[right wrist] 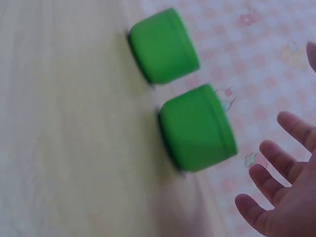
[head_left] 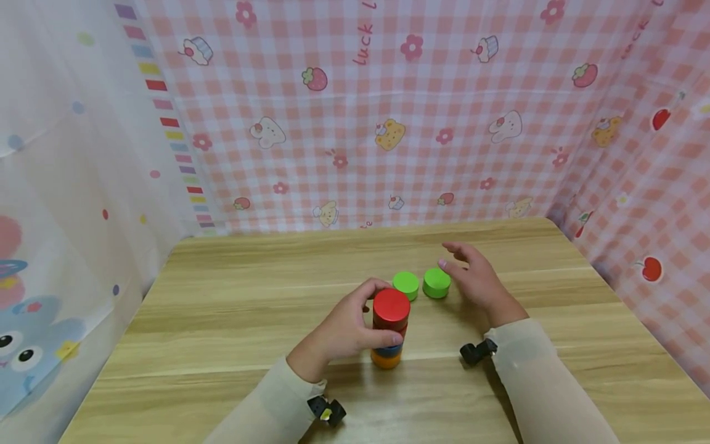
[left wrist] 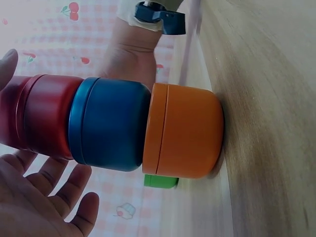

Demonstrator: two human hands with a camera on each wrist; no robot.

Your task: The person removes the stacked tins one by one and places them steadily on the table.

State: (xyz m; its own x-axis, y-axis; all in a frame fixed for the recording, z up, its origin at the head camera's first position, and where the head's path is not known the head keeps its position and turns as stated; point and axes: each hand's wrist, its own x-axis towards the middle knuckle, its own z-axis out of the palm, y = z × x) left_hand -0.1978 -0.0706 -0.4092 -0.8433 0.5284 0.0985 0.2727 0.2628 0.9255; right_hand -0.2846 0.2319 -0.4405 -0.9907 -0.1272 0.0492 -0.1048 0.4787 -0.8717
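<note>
Left hand (head_left: pixel 346 330) curled round stack (head_left: pixel 390 330) at 9 o'clock, steadying it; right hand (head_left: pixel 477 283) open-fingered, hovering at 3 o'clock of two green cylinders (head_left: pixel 436 283).

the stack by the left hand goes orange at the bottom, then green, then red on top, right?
Not quite: the middle piece is blue, not green. The left wrist view shows the stack running orange against the table, then blue, then red, with the left hand beside it. The two green cylinders stand apart on the table, near the right hand, as the head view shows.
</note>
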